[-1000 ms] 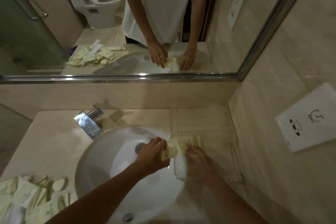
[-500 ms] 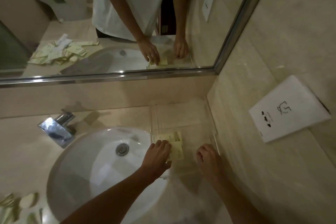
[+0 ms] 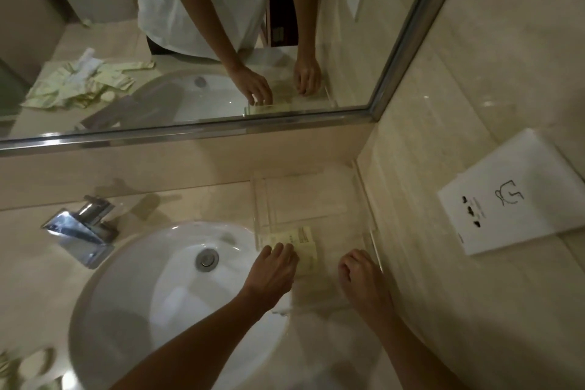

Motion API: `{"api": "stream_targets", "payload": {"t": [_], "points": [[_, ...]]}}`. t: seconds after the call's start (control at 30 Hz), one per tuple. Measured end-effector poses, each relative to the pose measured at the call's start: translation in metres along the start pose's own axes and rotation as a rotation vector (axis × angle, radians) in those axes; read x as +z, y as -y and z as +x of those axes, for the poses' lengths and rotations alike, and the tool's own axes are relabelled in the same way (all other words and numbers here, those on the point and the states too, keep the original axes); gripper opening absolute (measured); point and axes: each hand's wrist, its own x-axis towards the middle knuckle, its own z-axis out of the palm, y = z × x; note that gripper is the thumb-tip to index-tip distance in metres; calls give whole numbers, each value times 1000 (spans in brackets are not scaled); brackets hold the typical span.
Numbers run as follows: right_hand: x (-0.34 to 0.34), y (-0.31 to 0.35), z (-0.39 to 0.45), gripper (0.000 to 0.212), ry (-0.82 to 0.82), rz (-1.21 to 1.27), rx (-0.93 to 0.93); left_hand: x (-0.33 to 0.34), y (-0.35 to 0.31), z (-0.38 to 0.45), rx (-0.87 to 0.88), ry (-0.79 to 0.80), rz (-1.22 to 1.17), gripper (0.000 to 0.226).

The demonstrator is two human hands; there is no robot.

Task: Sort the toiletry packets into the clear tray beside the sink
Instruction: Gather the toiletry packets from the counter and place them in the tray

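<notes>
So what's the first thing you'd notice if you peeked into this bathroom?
Probably the two hands: the left hand presses a pale yellow packet into the clear tray right of the white sink, and the right hand rests curled on the tray's other side. Then the big mirror above, showing both arms again and a messy heap of packets.

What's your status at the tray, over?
Left hand fingers flat on the packet in the clear tray. Right hand loosely curled, holding nothing, at the tray's right edge. Nothing blocking.
</notes>
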Motion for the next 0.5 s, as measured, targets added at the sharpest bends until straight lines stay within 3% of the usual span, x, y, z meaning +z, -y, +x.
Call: {"api": "stream_targets", "payload": {"t": [0.07,0.23,0.5], "points": [[1,1,1,21,7,7,5,0,2,3,5,-6,28,36],[-1,4,1,16,1,27,15,-3,3,11,16,9,103,12],[2,7,2,17,19,2,62,-1,13,15,34,144,148,20]]}}
